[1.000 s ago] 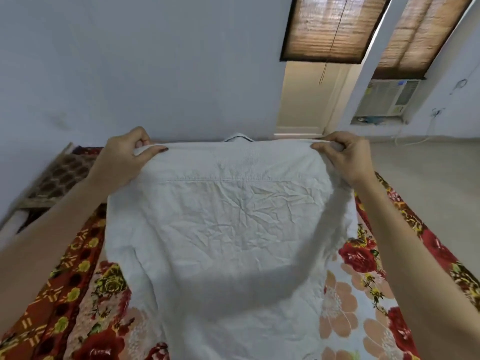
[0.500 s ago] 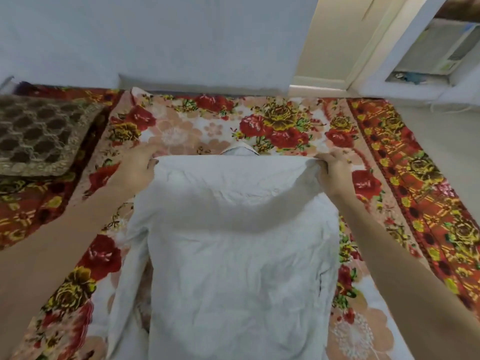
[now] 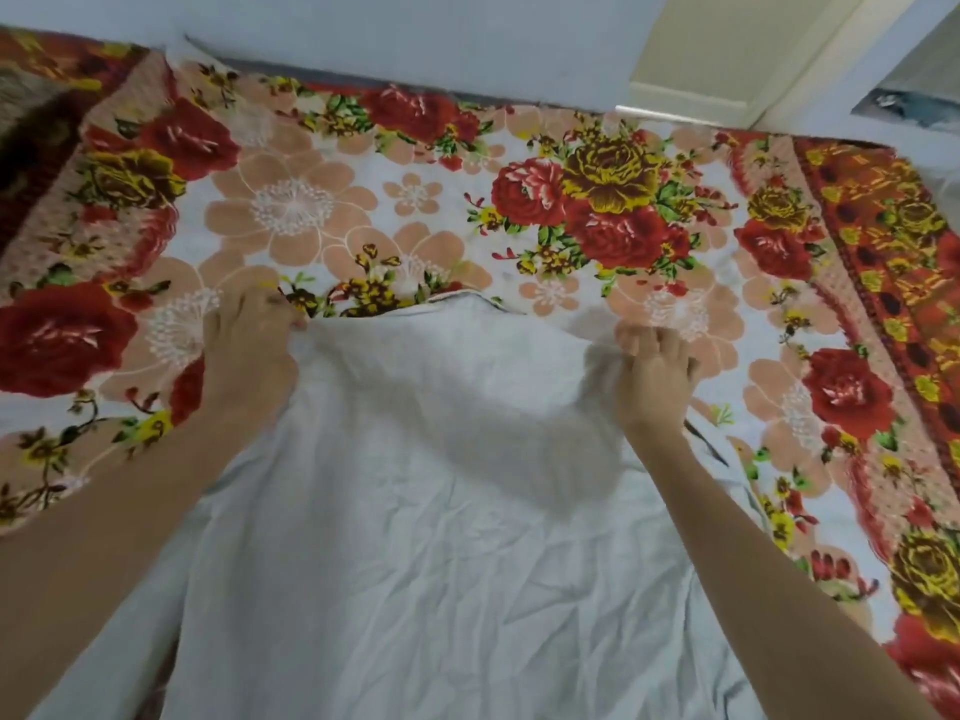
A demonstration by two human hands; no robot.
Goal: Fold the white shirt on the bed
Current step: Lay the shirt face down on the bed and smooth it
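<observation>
The crumpled white cotton shirt [image 3: 415, 537] had dropped flat onto the floral bedspread [image 3: 571, 210]. The left hand [image 3: 249, 350] and right hand [image 3: 652, 376] still pinched its shoulders, lower than before

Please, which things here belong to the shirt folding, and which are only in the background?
Part of the job:
white shirt
left hand, gripping one shoulder
right hand, gripping the other shoulder
floral bedsheet underneath

Only lying about:
brown patterned cushion, far left corner
</observation>
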